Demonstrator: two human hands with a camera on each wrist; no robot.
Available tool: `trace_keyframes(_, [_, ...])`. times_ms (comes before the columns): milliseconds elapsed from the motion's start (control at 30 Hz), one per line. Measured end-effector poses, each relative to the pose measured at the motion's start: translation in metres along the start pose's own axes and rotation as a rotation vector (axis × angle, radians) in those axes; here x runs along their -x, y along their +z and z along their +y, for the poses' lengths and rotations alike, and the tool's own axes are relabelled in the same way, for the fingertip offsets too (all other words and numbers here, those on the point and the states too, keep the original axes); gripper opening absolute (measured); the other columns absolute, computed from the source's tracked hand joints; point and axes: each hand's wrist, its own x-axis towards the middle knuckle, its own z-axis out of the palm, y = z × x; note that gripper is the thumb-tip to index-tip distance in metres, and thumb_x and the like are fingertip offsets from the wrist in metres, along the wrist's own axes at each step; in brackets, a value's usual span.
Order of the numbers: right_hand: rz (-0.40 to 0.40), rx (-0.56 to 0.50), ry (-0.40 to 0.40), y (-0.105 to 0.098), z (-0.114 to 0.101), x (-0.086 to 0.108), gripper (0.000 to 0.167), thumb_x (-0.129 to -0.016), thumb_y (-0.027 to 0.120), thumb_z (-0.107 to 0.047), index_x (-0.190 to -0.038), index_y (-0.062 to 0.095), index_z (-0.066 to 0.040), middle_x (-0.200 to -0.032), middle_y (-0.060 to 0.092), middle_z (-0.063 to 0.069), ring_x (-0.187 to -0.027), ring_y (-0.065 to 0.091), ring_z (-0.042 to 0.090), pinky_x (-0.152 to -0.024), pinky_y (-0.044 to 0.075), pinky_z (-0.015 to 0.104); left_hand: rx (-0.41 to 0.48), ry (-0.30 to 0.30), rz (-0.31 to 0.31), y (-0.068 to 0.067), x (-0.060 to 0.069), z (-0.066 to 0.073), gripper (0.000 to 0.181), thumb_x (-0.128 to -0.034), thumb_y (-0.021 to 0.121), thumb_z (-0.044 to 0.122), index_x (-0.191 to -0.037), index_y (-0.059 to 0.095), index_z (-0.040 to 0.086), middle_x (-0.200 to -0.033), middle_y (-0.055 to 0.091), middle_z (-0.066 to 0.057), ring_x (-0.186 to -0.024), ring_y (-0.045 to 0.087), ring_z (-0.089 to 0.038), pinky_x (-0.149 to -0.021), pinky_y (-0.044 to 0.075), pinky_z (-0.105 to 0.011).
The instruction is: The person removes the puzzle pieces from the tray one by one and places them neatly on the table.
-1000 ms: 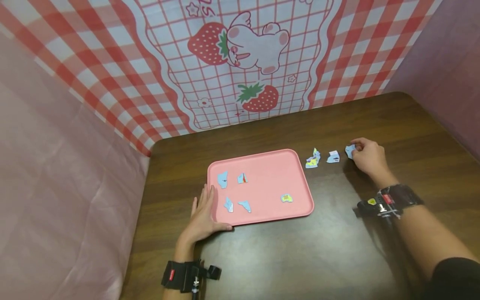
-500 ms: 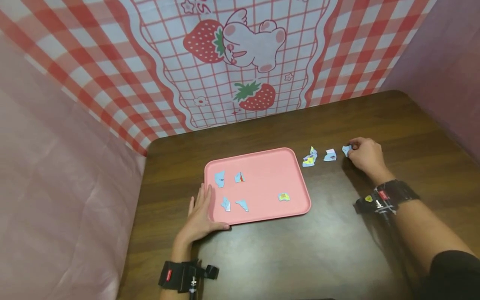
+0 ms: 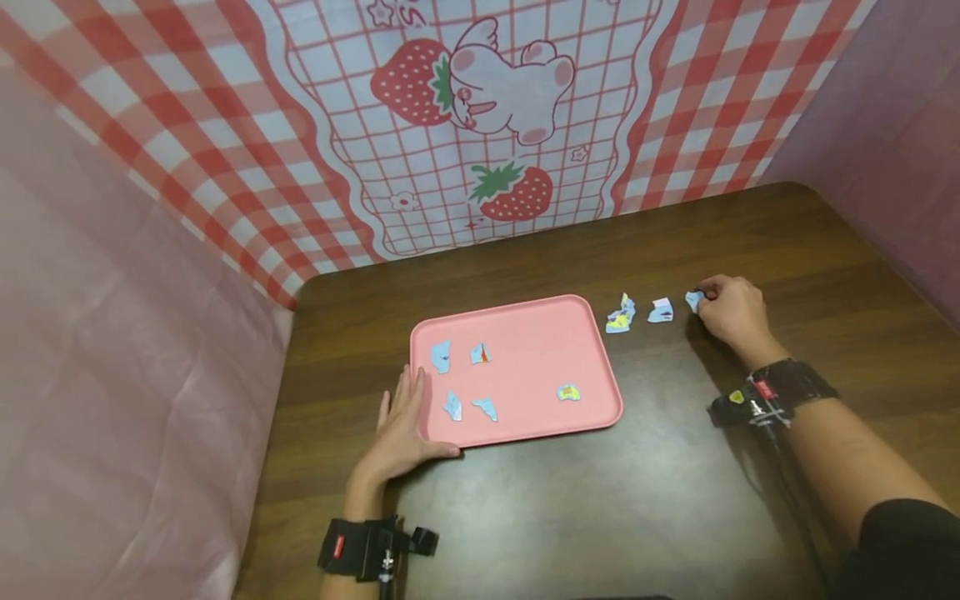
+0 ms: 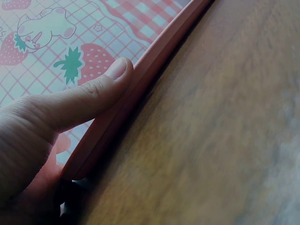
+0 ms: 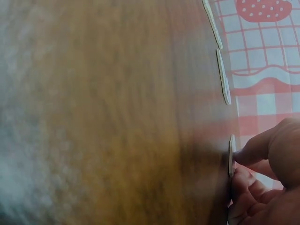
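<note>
My left hand (image 3: 399,433) lies spread round the near left corner of a pink tray (image 3: 525,427), fingers along its left side and thumb at the front edge. In the left wrist view the thumb of the left hand (image 4: 65,103) rests against the tray's rim (image 4: 126,103). At the right, my right hand (image 3: 737,315) pinches the edge of a small light-blue piece (image 3: 693,301) on the table. The right wrist view has the thumb and curled fingers of the right hand (image 5: 269,173) at this thin piece (image 5: 231,154).
Left of the held piece lie a blue-and-white piece (image 3: 661,312) and a yellow-blue irregular piece (image 3: 621,317). Inside the tray are several blue pieces, one of them a blue piece (image 3: 441,357) at upper left, and a yellow piece (image 3: 568,392) at right. A checked cloth (image 3: 337,192) hangs behind.
</note>
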Motion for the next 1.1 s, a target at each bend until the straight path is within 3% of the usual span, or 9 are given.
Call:
trace_keyframes(300, [0.092,-0.108,0.065,0.002,0.000,0.006,0.031,-0.088,0.050,-0.009,-0.107,0.071,0.006,-0.097,0.066,0.025,-0.094,0.058,0.041,-0.076,0.038,0.046,0.003,-0.003,-0.014,0.002,-0.001,0.000,0.139,-0.0657,0.089,0.060,-0.163,0.002,0.010,-0.168,-0.011,-0.013,-0.154,-0.011,-0.024,-0.119,-0.010,-0.054])
trace_keyframes(567, [0.100,-0.150,-0.015,0.010,-0.023,0.010,0.030,-0.086,0.052,-0.007,-0.105,0.072,0.006,-0.097,0.065,0.027,-0.099,0.058,0.043,-0.086,0.039,0.054,0.013,0.005,-0.006,0.001,0.000,0.001,0.139,-0.0657,0.089,0.060,-0.163,0.002,0.009,-0.168,-0.011,-0.013,-0.154,-0.010,-0.025,-0.119,-0.010,-0.054])
trace_keyframes(900, [0.066,-0.185,-0.157,0.034,-0.063,0.027,0.023,-0.085,0.057,-0.002,-0.099,0.073,0.006,-0.089,0.063,0.021,-0.083,0.060,0.036,-0.074,0.043,0.046,-0.005,0.003,-0.009,0.000,0.000,0.001,0.140,-0.0652,0.089,0.060,-0.163,0.002,0.009,-0.168,-0.011,-0.013,-0.154,-0.011,-0.023,-0.119,-0.010,-0.054])
trace_keyframes(1100, [-0.031,-0.193,-0.208,0.046,-0.091,0.040,0.019,-0.086,0.061,-0.001,-0.099,0.074,0.004,-0.090,0.062,0.018,-0.078,0.059,0.031,-0.070,0.043,0.041,-0.006,0.007,-0.005,-0.001,0.001,0.002,0.140,-0.0654,0.089,0.060,-0.162,0.003,0.007,-0.168,-0.010,-0.013,-0.154,-0.011,-0.024,-0.119,-0.010,-0.054])
